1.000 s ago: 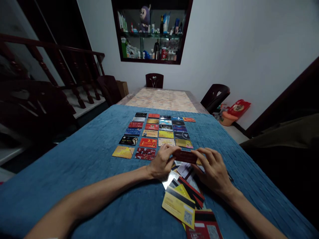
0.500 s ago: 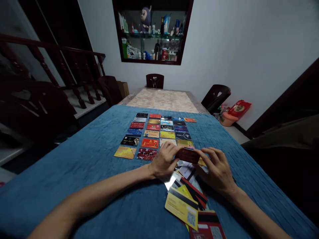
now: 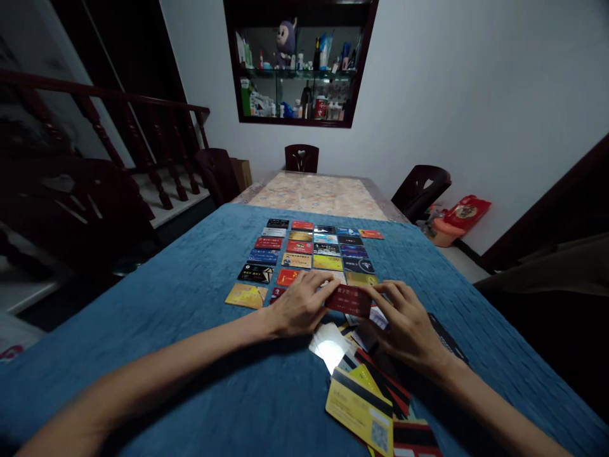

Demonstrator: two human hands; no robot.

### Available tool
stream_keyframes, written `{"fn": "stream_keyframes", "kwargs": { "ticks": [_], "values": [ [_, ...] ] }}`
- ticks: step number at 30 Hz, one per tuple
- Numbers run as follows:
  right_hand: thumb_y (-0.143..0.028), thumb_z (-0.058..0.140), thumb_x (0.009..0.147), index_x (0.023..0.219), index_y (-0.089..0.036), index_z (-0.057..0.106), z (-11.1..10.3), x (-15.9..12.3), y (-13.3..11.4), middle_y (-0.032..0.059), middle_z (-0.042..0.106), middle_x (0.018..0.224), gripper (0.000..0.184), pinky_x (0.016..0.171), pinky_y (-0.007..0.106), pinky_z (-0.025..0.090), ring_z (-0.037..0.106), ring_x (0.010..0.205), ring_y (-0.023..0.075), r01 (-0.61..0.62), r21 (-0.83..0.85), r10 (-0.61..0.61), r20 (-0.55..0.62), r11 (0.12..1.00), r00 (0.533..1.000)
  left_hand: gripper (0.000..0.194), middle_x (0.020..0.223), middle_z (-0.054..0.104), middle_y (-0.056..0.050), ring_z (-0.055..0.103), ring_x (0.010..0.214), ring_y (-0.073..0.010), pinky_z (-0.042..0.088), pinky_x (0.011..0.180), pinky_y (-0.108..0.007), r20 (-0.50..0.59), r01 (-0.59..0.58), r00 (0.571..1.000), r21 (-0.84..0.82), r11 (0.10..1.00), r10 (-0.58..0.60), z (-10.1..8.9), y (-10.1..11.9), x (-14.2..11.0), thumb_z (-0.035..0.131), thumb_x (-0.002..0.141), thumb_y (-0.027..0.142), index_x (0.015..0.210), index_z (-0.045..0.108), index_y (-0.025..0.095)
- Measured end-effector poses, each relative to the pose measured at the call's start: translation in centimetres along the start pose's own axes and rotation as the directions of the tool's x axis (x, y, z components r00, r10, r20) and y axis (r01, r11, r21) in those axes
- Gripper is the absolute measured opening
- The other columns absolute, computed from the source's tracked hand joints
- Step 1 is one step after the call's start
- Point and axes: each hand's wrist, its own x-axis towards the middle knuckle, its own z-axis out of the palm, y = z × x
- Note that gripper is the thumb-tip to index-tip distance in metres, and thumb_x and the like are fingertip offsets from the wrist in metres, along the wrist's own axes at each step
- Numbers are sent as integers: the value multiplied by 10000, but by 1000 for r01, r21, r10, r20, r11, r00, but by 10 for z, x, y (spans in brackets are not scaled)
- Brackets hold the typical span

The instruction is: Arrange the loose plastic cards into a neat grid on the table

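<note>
Dark red card (image 3: 349, 301) is pinched by the hands (image 3: 301, 307) at 2 ends, near piled cards (image 3: 354, 406).

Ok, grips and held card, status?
Left grip, right grip: both on dark red card, one at each end. Printed face toward camera. Left grip partly hides laid-out cards.

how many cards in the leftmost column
6, running far to near: black card, pale card, red card, blue card, second black card, yellow card. None looks hidden.
</note>
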Motion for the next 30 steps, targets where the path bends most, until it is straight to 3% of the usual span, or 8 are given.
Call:
{"fn": "stream_keyframes", "kwargs": {
  "ticks": [7, 18, 25, 30],
  "values": [
    [-258, 595, 876, 1396, -154, 452, 13, 32, -4, 131, 573, 1006, 549, 739, 417, 468, 491, 909, 285, 16, 91, -19, 31, 996, 999, 465, 1267, 560, -191, 534, 1165, -312, 487, 967, -496, 45, -6, 999, 135, 991, -1, -21, -23, -9, 553, 879, 165, 1328, 452, 96],
    [-281, 657, 835, 1371, -206, 510, 57, 87, 1, 121, 586, 1057, 561, 772, 405, 465, 498, 934, 273, 30, 186, -51, 110, 982, 993, 454, 1269, 574, -185, 539, 1167, -298, 476, 946, -477, 101, 109, 986, 195, 975, -131, -47, -73, -21, 561, 863, 128, 1314, 514, 120],
    [-234, 673, 833, 1186, -198, 628, 90, 128, 5, 117, 587, 1072, 358, 807, 396, 454, 484, 948, 261, 2, 288, -45, 142, 958, 989, 414, 1255, 582, -143, 545, 1150, -273, 475, 957, -424, 141, 198, 965, 159, 967, -220, -65, -113, -27, 615, 845, 163, 1254, 561, 149],
    [-218, 699, 815, 1173, -170, 651, 118, 160, 7, 123, 593, 1087, 365, 856, 396, 447, 484, 989, 267, -64, 328, -2, 196, 943, 981, 372, 1224, 592, -129, 556, 1131, -258, 479, 979, -414, 156, 278, 943, 120, 953, -295, -71, -145, -30, 603, 821, 111, 1192, 601, 141]
  ]
}}
